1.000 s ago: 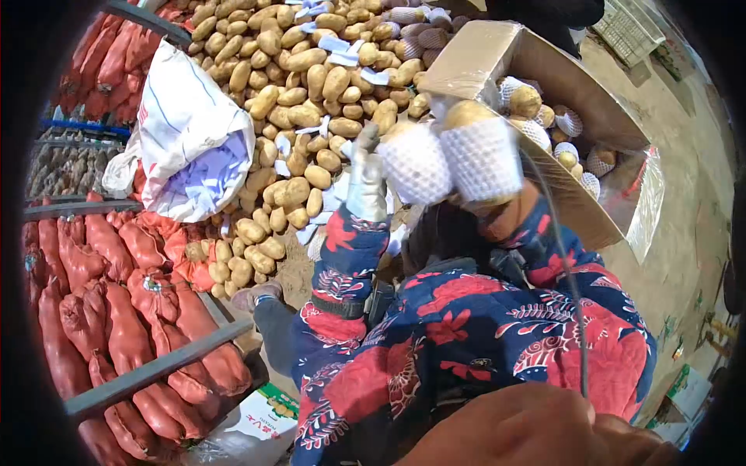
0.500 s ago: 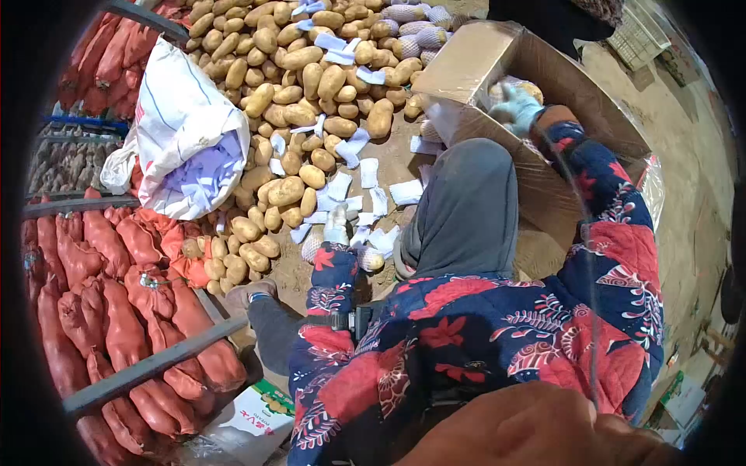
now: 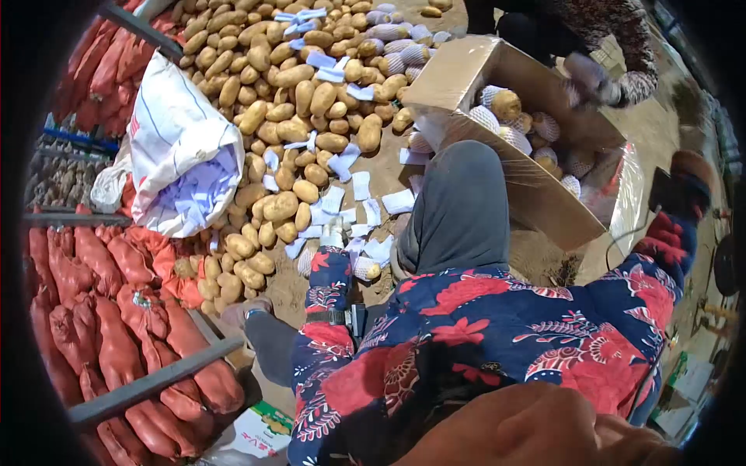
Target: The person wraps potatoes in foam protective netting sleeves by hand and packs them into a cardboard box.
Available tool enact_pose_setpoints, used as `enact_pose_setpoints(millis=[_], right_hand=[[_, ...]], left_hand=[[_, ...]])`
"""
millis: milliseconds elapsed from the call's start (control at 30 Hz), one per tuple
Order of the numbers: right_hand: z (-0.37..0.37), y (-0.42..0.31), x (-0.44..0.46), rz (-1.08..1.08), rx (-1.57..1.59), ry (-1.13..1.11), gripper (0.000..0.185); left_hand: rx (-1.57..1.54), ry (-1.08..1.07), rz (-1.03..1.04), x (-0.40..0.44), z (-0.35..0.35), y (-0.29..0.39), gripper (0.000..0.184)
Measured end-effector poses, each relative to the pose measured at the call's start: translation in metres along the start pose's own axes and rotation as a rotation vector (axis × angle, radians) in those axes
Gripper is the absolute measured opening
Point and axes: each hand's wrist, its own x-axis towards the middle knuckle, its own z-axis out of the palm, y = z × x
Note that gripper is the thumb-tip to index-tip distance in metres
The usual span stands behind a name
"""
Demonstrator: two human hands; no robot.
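My left hand (image 3: 333, 234), in a pale glove, is low over the white foam net sleeves (image 3: 332, 199) scattered on the ground. Its fingers are too small and blended with the sleeves to make out. Beside it lie netted potatoes (image 3: 365, 269). My right sleeve (image 3: 670, 237) stretches out to the far right, past the box; the hand beyond its brown cuff is not visible. In front of my knee stands an open, tilted cardboard box (image 3: 544, 186) wrapped in clear film. Several potatoes in foam nets (image 3: 514, 140) lie inside it.
A large heap of loose potatoes (image 3: 291, 116) spreads ahead. To its left, a white sack (image 3: 175, 116) holds more foam sleeves. Red-wrapped bundles (image 3: 116, 311) lie behind metal bars at left. Across the box, another person's gloved hand (image 3: 587, 81) is near the rim.
My right hand has left the box and swung out to the right, out of sight. The netted potatoes inside now show. Another person's arm has appeared beyond the box. My left hand stays by the sleeves.
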Motion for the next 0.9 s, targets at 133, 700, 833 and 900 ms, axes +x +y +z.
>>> enact_pose_setpoints(millis=[133, 700, 833, 900], right_hand=[[-0.029, -0.067, -0.055, -0.139, -0.157, 0.142, 0.038], [0.450, -0.447, -0.294, 0.354, 1.075, -1.394, 0.025], [0.459, -0.449, -0.300, 0.270, 1.006, -1.476, 0.026], [0.464, -0.448, -0.301, 0.280, 0.833, -1.503, 0.027]], left_hand=[[0.134, -0.001, 0.008, -0.011, -0.021, -0.013, 0.046], [1.639, -0.266, -0.483, -0.172, -0.141, -0.214, 0.040], [1.481, -0.204, -0.537, -0.149, -0.139, -0.247, 0.042], [1.420, -0.150, -0.549, -0.138, -0.139, -0.203, 0.041]])
